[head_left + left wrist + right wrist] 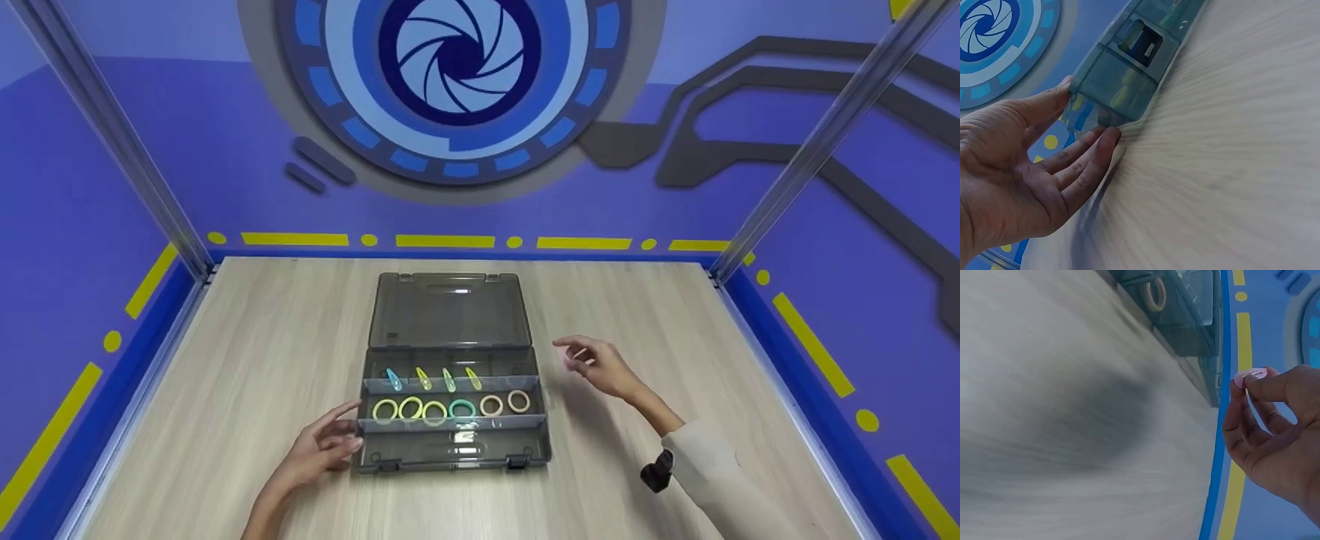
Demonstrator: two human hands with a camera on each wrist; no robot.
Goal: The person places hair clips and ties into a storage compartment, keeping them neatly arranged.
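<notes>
A translucent grey organizer box [450,442] lies on the table with its lid [450,309] folded back. Its back row holds several snap hair clips [423,379] in blue, yellow and green. Several hair ties [463,409], yellow, green and beige, stand in the middle row. The left hand [316,448] touches the box's left side with relaxed fingertips [1107,140]. To the right of the box, the right hand [602,367] is raised above the table. Between its thumb and index finger it pinches a small pink snap hair clip [1251,376].
A wooden-looking table [247,360] carries the box. Blue printed walls [187,150] enclose the back and both sides, with metal posts [825,142] at the back corners. A dark device [658,471] is strapped to the right wrist.
</notes>
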